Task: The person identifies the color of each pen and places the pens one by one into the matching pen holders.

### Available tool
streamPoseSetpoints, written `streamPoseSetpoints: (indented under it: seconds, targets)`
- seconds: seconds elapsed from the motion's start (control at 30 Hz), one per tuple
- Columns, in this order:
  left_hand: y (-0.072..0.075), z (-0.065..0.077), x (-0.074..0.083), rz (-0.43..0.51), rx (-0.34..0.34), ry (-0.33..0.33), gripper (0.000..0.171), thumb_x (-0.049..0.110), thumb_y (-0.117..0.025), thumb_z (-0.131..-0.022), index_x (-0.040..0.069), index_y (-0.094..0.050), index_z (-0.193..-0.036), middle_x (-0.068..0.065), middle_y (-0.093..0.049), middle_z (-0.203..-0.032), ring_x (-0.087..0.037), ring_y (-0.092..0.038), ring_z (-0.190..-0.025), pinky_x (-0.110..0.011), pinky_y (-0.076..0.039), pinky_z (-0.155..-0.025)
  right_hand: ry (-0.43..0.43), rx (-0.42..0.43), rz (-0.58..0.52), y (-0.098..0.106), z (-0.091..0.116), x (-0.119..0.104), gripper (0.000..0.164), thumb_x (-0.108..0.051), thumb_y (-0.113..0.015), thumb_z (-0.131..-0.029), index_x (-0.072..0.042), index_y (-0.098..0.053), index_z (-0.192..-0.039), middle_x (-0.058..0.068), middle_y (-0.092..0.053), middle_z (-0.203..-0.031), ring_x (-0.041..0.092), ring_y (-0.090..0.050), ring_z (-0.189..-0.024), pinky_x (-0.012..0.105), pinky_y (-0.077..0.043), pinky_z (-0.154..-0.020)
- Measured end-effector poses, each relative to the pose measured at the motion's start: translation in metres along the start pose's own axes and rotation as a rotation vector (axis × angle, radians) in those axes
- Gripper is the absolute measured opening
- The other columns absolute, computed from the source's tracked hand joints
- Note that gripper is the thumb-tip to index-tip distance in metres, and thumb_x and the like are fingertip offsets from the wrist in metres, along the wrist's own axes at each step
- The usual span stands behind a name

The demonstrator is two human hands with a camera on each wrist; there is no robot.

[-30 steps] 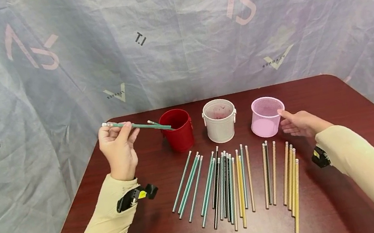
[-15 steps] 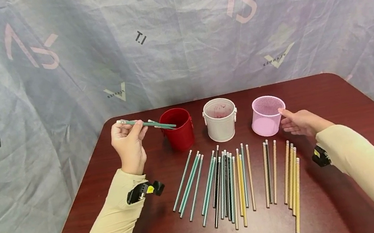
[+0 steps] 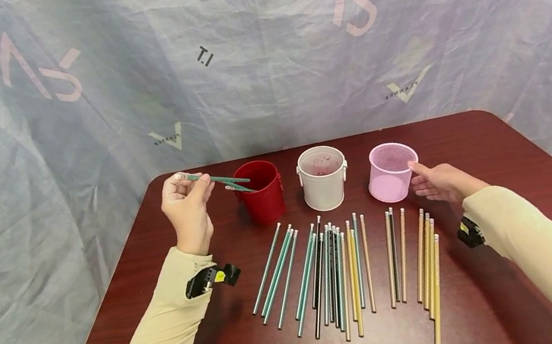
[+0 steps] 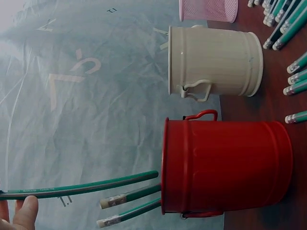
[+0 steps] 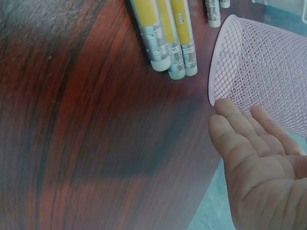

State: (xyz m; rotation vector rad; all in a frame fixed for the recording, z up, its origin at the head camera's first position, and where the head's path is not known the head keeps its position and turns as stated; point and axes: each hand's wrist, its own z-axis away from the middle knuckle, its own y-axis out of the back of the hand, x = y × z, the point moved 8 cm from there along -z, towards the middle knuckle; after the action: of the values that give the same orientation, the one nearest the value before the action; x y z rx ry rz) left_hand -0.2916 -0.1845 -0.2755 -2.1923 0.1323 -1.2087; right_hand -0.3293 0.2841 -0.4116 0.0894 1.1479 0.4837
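My left hand [image 3: 188, 215] pinches a green pencil [image 4: 96, 186] near its eraser end, thumb against fingers. The pencil lies almost level, its other end at the mouth of the red bucket [image 3: 264, 197]. Two more green pencils [image 4: 139, 194] lean out of that bucket, erasers outward. On the right, my right hand [image 3: 443, 179] touches the pink mesh cup [image 3: 391, 178], its thumb at the rim. Its other fingers extend along the outside of the cup in the right wrist view. Between the two stands a cream bucket [image 3: 323, 185] with side handles.
Many pencils lie in a loose row in front of the containers: green pencils [image 3: 281, 275] at left, black pencils [image 3: 319, 278] in the middle, yellow pencils [image 3: 434, 285] at right. The dark red table [image 3: 463, 132] ends at a grey cloth backdrop [image 3: 260, 67].
Over the second, my left hand moved right toward the red bucket, carrying the pencil. A second eraser shows beside the bucket's rim. My right hand stayed at the pink cup.
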Motion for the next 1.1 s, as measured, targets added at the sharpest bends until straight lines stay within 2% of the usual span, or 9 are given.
streamPoseSetpoints:
  seconds: [0.13,0.27,0.37,0.5,0.6,0.8,0.93,1.1]
  targets:
    - [-0.003,0.003,0.0,0.012,-0.021,0.014,0.031,-0.025,-0.059,-0.076,0.006,-0.054,-0.081,-0.007,-0.059,-0.077,-0.012,-0.064,-0.066,-0.024,-0.056,-0.064,-0.001,0.0,-0.008,-0.001,-0.001,0.0,0.087,-0.054,-0.019,-0.099,0.024,-0.018,-0.138,0.04,-0.021,-0.143,0.048,-0.026,-0.134,0.051,-0.027,-0.109]
    - [-0.004,0.005,0.001,0.015,-0.043,-0.013,0.03,-0.024,-0.06,-0.077,0.005,-0.056,-0.081,-0.007,-0.061,-0.078,-0.011,-0.065,-0.066,-0.024,-0.056,-0.065,0.001,0.0,-0.027,0.0,0.0,0.0,0.087,-0.053,-0.018,-0.099,0.024,-0.016,-0.138,0.04,-0.02,-0.143,0.048,-0.024,-0.134,0.052,-0.027,-0.109]
    - [-0.005,0.007,0.001,0.02,-0.069,-0.023,0.029,-0.024,-0.061,-0.077,0.004,-0.056,-0.082,-0.007,-0.062,-0.079,-0.011,-0.065,-0.067,-0.024,-0.056,-0.066,0.005,0.016,-0.019,0.002,0.001,0.0,0.088,-0.055,-0.02,-0.099,0.024,-0.018,-0.138,0.039,-0.023,-0.142,0.047,-0.028,-0.133,0.051,-0.028,-0.108]
    - [-0.006,0.009,-0.005,0.017,-0.105,-0.009,0.027,-0.022,-0.061,-0.078,0.004,-0.057,-0.083,-0.007,-0.064,-0.079,-0.012,-0.066,-0.07,-0.025,-0.056,-0.068,0.013,0.032,-0.002,0.004,0.0,0.0,0.089,-0.056,-0.021,-0.098,0.024,-0.021,-0.138,0.038,-0.026,-0.14,0.045,-0.033,-0.132,0.051,-0.03,-0.107]
    - [-0.005,0.01,-0.01,0.011,-0.116,-0.011,0.025,-0.021,-0.062,-0.078,0.003,-0.058,-0.084,-0.007,-0.065,-0.079,-0.013,-0.066,-0.072,-0.025,-0.056,-0.069,0.015,0.025,-0.01,0.003,0.0,0.0,0.089,-0.056,-0.021,-0.098,0.024,-0.02,-0.138,0.038,-0.025,-0.141,0.046,-0.031,-0.133,0.051,-0.03,-0.107]
    - [-0.002,0.008,-0.018,-0.028,-0.116,-0.008,0.028,-0.02,-0.062,-0.078,0.007,-0.058,-0.082,-0.006,-0.064,-0.079,-0.013,-0.067,-0.073,-0.026,-0.056,-0.069,0.015,0.018,-0.036,0.002,-0.001,0.002,0.09,-0.056,-0.019,-0.098,0.024,-0.017,-0.138,0.039,-0.021,-0.142,0.048,-0.024,-0.134,0.051,-0.028,-0.108]
    - [0.004,0.007,-0.023,-0.051,-0.086,-0.005,0.026,-0.019,-0.065,-0.078,0.006,-0.058,-0.08,-0.007,-0.064,-0.077,-0.013,-0.067,-0.072,-0.025,-0.056,-0.069,0.014,0.018,-0.026,0.0,-0.002,0.004,0.089,-0.056,-0.019,-0.098,0.024,-0.018,-0.138,0.039,-0.022,-0.142,0.047,-0.026,-0.134,0.05,-0.029,-0.108]
    - [0.006,0.009,-0.031,-0.127,-0.094,-0.004,0.026,-0.018,-0.068,-0.076,0.006,-0.06,-0.078,-0.003,-0.065,-0.076,-0.012,-0.065,-0.076,-0.022,-0.055,-0.071,0.018,0.036,-0.024,0.0,-0.002,0.003,0.089,-0.056,-0.021,-0.098,0.024,-0.02,-0.138,0.039,-0.025,-0.142,0.046,-0.03,-0.133,0.05,-0.031,-0.108]
